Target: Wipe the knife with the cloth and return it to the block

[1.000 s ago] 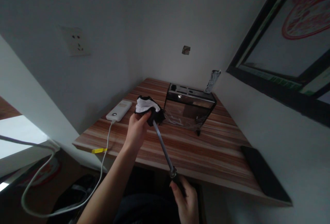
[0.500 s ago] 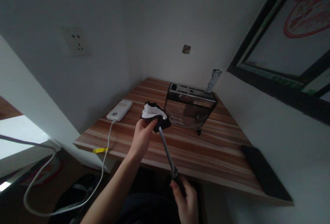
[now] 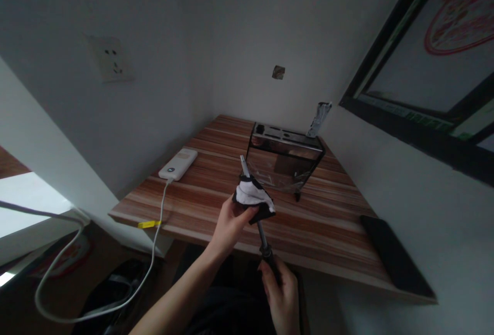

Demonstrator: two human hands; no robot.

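Observation:
My left hand (image 3: 231, 222) is pinched round a folded black-and-white cloth (image 3: 251, 193). The cloth is wrapped about the shaft of a slim metal rod with a dark handle (image 3: 262, 234); the rod's pale tip sticks out past the cloth's far side. Lower down, my right hand (image 3: 281, 288) grips the handle, and the rod slants up and away to the left, above the table's front edge. Behind the cloth stands a black-framed metal box (image 3: 287, 142) with slots in its top and clear plastic on its front.
On the wood-grain table (image 3: 216, 142) a white power bank (image 3: 178, 164) lies at the left, its white cable (image 3: 155, 242) hanging over the edge near a yellow tag (image 3: 149, 224). A dark flat slab (image 3: 397, 258) lies at the right edge. A crumpled silvery packet (image 3: 319, 119) stands on the box.
My left hand and the cloth have slid down the rod toward the handle, to the right and nearer me. The rod's tip now shows beyond the cloth. My right hand stays nearly in place.

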